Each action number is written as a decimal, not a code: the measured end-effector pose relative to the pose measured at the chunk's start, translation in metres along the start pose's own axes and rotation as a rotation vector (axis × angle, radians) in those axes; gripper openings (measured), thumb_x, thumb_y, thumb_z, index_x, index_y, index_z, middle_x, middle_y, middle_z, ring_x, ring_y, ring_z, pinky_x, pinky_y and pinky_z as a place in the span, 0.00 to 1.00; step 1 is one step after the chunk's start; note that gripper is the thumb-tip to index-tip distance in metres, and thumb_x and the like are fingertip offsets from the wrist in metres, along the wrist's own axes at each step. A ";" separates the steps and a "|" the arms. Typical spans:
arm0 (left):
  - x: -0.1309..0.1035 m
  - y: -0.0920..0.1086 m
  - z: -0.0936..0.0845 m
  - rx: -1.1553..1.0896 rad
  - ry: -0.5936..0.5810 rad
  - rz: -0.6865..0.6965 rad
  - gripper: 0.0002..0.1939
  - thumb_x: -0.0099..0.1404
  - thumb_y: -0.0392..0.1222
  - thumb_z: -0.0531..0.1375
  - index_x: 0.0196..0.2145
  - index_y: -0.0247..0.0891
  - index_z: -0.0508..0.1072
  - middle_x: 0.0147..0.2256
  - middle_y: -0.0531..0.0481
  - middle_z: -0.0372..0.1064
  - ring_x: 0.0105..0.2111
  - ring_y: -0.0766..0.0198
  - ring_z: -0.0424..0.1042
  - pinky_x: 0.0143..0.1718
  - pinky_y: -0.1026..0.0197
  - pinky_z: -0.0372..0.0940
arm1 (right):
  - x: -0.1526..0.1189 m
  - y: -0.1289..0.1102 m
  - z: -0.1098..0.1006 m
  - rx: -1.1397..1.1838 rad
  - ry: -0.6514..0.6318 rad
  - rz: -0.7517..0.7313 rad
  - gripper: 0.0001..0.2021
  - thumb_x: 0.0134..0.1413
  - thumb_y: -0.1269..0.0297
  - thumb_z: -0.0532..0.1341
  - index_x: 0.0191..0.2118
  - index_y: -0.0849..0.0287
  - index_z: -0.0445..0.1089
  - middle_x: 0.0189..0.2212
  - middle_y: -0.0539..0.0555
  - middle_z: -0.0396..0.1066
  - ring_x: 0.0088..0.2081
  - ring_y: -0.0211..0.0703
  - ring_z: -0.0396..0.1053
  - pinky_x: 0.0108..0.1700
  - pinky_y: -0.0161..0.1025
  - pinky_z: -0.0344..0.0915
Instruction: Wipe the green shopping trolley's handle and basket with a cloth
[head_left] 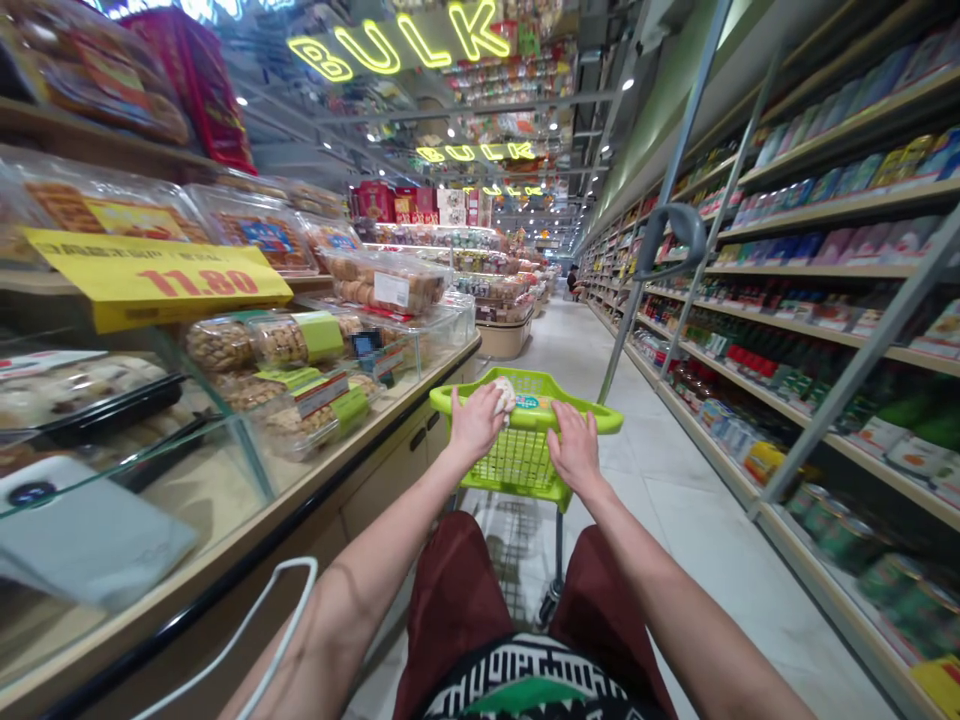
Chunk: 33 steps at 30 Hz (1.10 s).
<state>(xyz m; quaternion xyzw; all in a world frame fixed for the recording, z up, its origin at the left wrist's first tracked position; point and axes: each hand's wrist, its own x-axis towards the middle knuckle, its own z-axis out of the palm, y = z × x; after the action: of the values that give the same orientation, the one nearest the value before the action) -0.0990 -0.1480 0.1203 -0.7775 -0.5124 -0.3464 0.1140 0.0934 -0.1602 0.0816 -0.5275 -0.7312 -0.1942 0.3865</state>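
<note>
A lime-green shopping cart (517,470) stands right in front of me in the aisle. My left hand (476,422) is closed over the left part of its handle (609,421), with a crumpled white tissue (504,397) under the fingers. On the right part of the handle rests my right hand (577,446), its fingers curled over the bar. Between the two hands a small label (531,402) shows on the handle. The cart's basket looks hollow through its grid, but its floor is partly hidden.
On the left runs a bulk counter with clear food boxes (304,410), a yellow price sign (157,275) and a pale phone-like object (97,525). Packed shelves (817,340) line the right, with slanted metal poles (847,385). Tiled floor (559,320) leads ahead; a person (574,283) is far off.
</note>
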 end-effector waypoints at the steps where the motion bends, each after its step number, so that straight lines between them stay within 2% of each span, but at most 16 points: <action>1: 0.001 0.011 0.003 -0.007 -0.007 0.040 0.18 0.61 0.42 0.50 0.50 0.44 0.61 0.55 0.47 0.58 0.54 0.58 0.57 0.56 0.38 0.35 | 0.000 0.000 -0.001 -0.001 0.001 -0.009 0.22 0.51 0.70 0.49 0.54 0.62 0.55 0.52 0.59 0.61 0.54 0.48 0.55 0.57 0.54 0.42; 4: 0.005 0.038 0.010 -0.030 -0.029 0.105 0.19 0.60 0.42 0.52 0.50 0.45 0.61 0.55 0.47 0.58 0.54 0.57 0.56 0.56 0.37 0.36 | -0.002 0.003 -0.003 -0.010 -0.011 -0.049 0.22 0.51 0.70 0.49 0.54 0.60 0.56 0.52 0.58 0.60 0.54 0.48 0.54 0.56 0.54 0.43; 6: 0.005 0.041 0.011 -0.038 -0.031 0.107 0.19 0.60 0.41 0.52 0.50 0.45 0.61 0.55 0.48 0.58 0.54 0.57 0.57 0.56 0.37 0.36 | -0.003 0.006 -0.004 -0.018 -0.022 -0.066 0.22 0.51 0.70 0.49 0.54 0.60 0.56 0.53 0.58 0.60 0.55 0.47 0.54 0.56 0.54 0.43; 8: 0.003 0.029 0.008 -0.035 -0.025 0.093 0.20 0.60 0.40 0.52 0.51 0.46 0.60 0.55 0.48 0.58 0.54 0.58 0.57 0.56 0.38 0.35 | -0.004 0.008 -0.004 -0.023 -0.030 -0.070 0.22 0.51 0.70 0.49 0.54 0.60 0.56 0.53 0.58 0.59 0.55 0.47 0.54 0.56 0.54 0.43; 13: -0.008 -0.028 -0.007 0.030 0.021 -0.069 0.19 0.61 0.40 0.50 0.51 0.45 0.60 0.55 0.47 0.57 0.53 0.58 0.58 0.56 0.38 0.35 | -0.005 0.007 0.001 -0.020 -0.012 -0.050 0.22 0.51 0.70 0.49 0.54 0.60 0.57 0.53 0.58 0.60 0.55 0.47 0.54 0.56 0.54 0.43; 15: -0.010 -0.039 -0.010 0.046 0.045 -0.117 0.19 0.61 0.40 0.49 0.50 0.44 0.61 0.55 0.47 0.58 0.53 0.59 0.58 0.56 0.38 0.35 | -0.004 0.005 0.002 -0.015 -0.001 -0.045 0.21 0.51 0.70 0.49 0.54 0.60 0.57 0.52 0.58 0.60 0.55 0.47 0.54 0.56 0.54 0.42; 17: -0.011 -0.036 -0.010 0.038 0.046 -0.102 0.18 0.61 0.40 0.49 0.50 0.43 0.61 0.55 0.46 0.58 0.53 0.59 0.58 0.56 0.38 0.35 | -0.004 0.004 0.002 -0.012 0.009 -0.041 0.21 0.51 0.70 0.49 0.53 0.61 0.57 0.52 0.58 0.60 0.54 0.47 0.54 0.57 0.54 0.42; 22: -0.006 0.000 0.003 -0.015 0.028 0.004 0.20 0.60 0.39 0.50 0.51 0.44 0.60 0.55 0.47 0.57 0.54 0.59 0.57 0.56 0.39 0.36 | -0.004 0.006 -0.001 -0.003 0.012 -0.054 0.22 0.50 0.71 0.49 0.53 0.60 0.57 0.52 0.58 0.61 0.54 0.48 0.55 0.56 0.54 0.43; 25: -0.004 0.011 0.007 -0.030 0.009 0.066 0.20 0.60 0.39 0.51 0.51 0.45 0.60 0.55 0.48 0.57 0.55 0.60 0.55 0.57 0.39 0.34 | -0.005 0.009 -0.002 -0.010 0.010 -0.048 0.22 0.50 0.71 0.49 0.53 0.60 0.57 0.52 0.58 0.60 0.54 0.47 0.55 0.56 0.54 0.42; 29: -0.005 -0.002 0.002 -0.034 -0.013 0.071 0.21 0.60 0.39 0.50 0.51 0.46 0.60 0.55 0.48 0.56 0.54 0.60 0.56 0.57 0.40 0.33 | -0.006 0.012 -0.003 -0.010 0.012 -0.055 0.22 0.50 0.71 0.49 0.53 0.60 0.57 0.52 0.58 0.60 0.54 0.47 0.55 0.56 0.55 0.43; 33: -0.008 -0.027 -0.005 -0.024 0.020 -0.024 0.20 0.60 0.39 0.50 0.51 0.45 0.60 0.54 0.47 0.59 0.53 0.60 0.58 0.56 0.38 0.34 | -0.006 0.012 -0.001 -0.005 0.026 -0.075 0.23 0.50 0.71 0.49 0.54 0.59 0.56 0.52 0.58 0.61 0.54 0.48 0.55 0.56 0.56 0.43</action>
<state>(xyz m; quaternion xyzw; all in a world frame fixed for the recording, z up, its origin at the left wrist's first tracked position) -0.1262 -0.1447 0.1135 -0.7691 -0.5165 -0.3615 0.1056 0.1058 -0.1600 0.0758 -0.4981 -0.7449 -0.2170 0.3872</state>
